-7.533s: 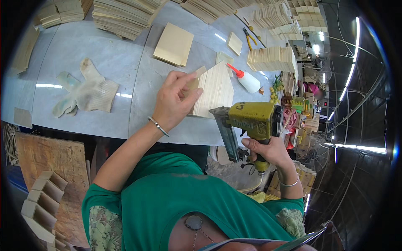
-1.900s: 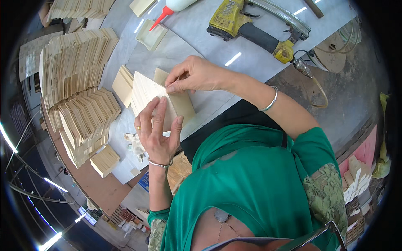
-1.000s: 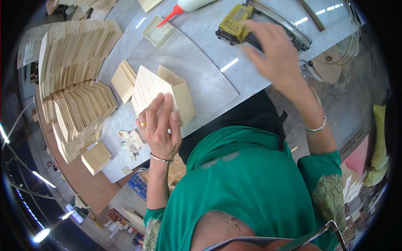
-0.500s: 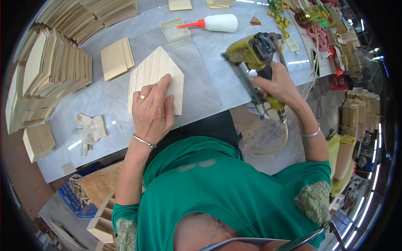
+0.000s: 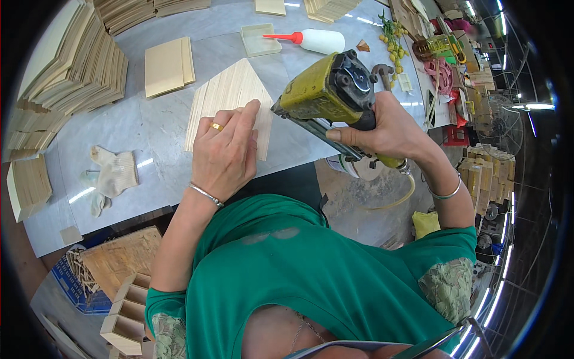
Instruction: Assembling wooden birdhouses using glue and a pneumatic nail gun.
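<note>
A pale wooden panel [image 5: 224, 87] with a pointed, house-like end lies near the table's front edge. Across its lower part rests my left hand [image 5: 224, 146], pressing from above with the index finger stretched out and the other fingers loosely bent; whether anything sits beneath the palm is hidden. My right hand [image 5: 388, 128] is wrapped around the grip of a yellow and black air nail gun [image 5: 317, 96]. The gun is tilted, its nose close to the panel's right edge; I cannot tell whether they touch. A hose [image 5: 403, 194] hangs from the handle's lower end.
Tall stacks of wooden panels [image 5: 78, 66] line the left. Two thin boards [image 5: 169, 66], a shallow tray [image 5: 258, 45], a white glue bottle [image 5: 323, 40] with red nozzle and a hammer [image 5: 383, 75] lie farther back. A glove [image 5: 116, 173] lies left; a bucket [image 5: 362, 167] stands below the table.
The nail gun in my right hand has moved left, toward the panel, and turned. My left hand stays on the panel, which sits slightly more tilted. The whole view has shifted a little.
</note>
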`<act>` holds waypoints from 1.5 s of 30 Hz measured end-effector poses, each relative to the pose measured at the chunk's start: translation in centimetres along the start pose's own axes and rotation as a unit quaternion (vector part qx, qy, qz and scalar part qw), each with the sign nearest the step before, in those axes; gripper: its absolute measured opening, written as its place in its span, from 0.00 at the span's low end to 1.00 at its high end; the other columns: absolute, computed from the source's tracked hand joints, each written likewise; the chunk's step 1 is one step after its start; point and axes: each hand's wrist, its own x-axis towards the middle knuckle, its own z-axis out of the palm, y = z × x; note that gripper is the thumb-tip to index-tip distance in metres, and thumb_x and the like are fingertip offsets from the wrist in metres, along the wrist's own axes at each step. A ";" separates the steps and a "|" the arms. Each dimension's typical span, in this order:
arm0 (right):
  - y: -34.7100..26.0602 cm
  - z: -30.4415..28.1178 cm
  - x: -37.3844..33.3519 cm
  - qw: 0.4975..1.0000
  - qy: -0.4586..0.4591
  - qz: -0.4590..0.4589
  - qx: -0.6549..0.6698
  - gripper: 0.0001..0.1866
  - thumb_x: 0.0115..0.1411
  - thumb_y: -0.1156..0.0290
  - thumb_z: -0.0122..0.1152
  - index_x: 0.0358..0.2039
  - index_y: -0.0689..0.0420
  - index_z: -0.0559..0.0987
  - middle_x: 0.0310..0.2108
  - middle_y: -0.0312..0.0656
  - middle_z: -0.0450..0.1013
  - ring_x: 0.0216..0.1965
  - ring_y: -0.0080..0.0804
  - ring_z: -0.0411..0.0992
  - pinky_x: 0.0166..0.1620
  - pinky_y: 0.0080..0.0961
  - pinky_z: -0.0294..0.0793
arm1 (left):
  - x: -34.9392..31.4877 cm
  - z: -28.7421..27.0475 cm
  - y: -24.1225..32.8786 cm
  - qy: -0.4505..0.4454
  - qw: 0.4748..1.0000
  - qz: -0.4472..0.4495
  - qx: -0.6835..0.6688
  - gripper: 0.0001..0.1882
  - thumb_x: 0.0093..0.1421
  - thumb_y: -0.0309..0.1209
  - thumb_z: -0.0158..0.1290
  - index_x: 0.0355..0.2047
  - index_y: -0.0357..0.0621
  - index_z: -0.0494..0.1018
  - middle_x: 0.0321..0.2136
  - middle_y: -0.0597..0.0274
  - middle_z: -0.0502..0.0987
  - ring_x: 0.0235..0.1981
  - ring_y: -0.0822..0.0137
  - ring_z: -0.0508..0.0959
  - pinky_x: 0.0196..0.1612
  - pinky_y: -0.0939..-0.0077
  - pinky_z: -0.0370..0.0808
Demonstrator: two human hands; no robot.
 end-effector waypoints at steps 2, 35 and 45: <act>0.5 0.2 0.1 0.998 0.020 -0.055 -0.013 0.20 0.49 0.59 0.69 0.33 0.65 0.80 0.16 0.42 0.71 0.18 0.26 0.65 0.26 0.29 0.67 | -0.1 0.0 -0.1 0.003 1.000 0.002 -0.005 0.26 0.50 0.19 0.53 0.53 0.39 0.67 0.39 0.60 0.78 0.36 0.62 0.75 0.39 0.70 0.65; 0.1 1.5 -2.0 0.994 -0.016 -0.100 -0.040 0.20 0.49 0.60 0.71 0.30 0.66 0.79 0.13 0.45 0.68 0.15 0.27 0.58 0.22 0.30 0.62 | -0.2 0.4 -0.5 0.025 1.000 0.017 -0.002 0.26 0.49 0.20 0.53 0.52 0.37 0.67 0.34 0.59 0.75 0.36 0.64 0.74 0.36 0.70 0.64; -0.4 1.4 -2.0 0.992 -0.022 -0.095 -0.077 0.21 0.48 0.58 0.71 0.28 0.66 0.78 0.12 0.46 0.67 0.14 0.30 0.57 0.21 0.30 0.63 | -0.1 0.4 -0.7 0.032 0.999 0.033 0.014 0.28 0.47 0.20 0.53 0.52 0.36 0.66 0.33 0.61 0.75 0.35 0.66 0.73 0.35 0.72 0.63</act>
